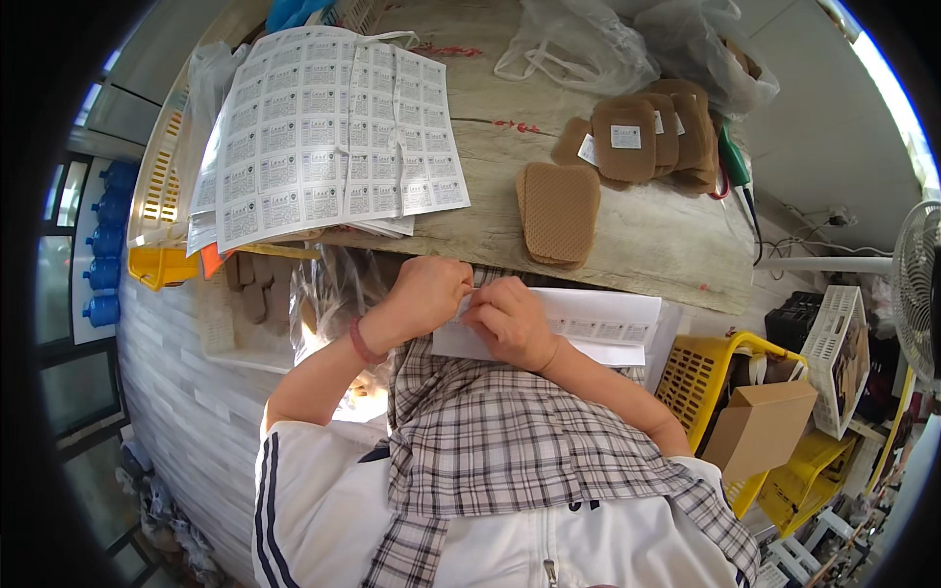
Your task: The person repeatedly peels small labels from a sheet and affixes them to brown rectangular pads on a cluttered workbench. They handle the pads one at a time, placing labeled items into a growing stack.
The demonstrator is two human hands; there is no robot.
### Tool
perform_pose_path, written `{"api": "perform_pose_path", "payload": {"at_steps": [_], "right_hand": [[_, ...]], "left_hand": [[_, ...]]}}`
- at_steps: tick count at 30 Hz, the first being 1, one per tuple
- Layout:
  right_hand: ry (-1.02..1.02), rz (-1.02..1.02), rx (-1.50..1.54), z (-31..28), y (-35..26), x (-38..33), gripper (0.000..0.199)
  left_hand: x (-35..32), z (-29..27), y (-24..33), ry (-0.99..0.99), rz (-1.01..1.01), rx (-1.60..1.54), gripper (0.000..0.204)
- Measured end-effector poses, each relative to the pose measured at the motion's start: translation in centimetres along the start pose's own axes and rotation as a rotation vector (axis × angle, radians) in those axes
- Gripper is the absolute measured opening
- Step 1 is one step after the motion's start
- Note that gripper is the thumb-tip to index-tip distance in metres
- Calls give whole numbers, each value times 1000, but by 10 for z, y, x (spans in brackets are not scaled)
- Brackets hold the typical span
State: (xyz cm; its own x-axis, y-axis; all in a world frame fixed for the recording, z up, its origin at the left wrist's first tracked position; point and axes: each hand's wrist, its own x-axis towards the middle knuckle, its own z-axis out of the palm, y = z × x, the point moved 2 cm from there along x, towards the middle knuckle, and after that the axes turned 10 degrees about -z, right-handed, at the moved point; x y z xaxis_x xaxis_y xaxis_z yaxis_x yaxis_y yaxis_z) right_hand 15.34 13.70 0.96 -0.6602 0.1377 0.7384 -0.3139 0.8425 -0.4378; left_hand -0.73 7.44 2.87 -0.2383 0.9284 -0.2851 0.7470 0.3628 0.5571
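A white sheet of printed labels (613, 331) lies across my lap, just below the table edge. My right hand (512, 323) rests over its left part, fingers curled and pinched on the sheet. Close beside it, my left hand (427, 294), with a reddish band on the wrist, is closed in a pinch at the sheet's left end. What sits between the left fingertips is too small to make out. On the table ahead, a short stack of brown textured pads (559, 214) shows no labels. Farther right, overlapping brown pads (625, 139) carry small white labels.
A large stack of label sheets (333, 137) covers the table's left side. Clear plastic bags (578, 44) lie at the back. A green-handled tool (730, 155) stands by the right edge. Yellow crates (691, 387), a cardboard box (760, 426) and a fan (916, 284) are at right.
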Motion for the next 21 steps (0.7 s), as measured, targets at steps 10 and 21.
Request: {"api": "perform_pose_path", "payload": {"at_steps": [10,21], "right_hand": [[451,824,420,-107,64,5,4],[184,944,298,-104,140,1,5]], "left_hand": [[8,-11,28,194,91,194,13],[51,30,67,417,385,85,40]]}}
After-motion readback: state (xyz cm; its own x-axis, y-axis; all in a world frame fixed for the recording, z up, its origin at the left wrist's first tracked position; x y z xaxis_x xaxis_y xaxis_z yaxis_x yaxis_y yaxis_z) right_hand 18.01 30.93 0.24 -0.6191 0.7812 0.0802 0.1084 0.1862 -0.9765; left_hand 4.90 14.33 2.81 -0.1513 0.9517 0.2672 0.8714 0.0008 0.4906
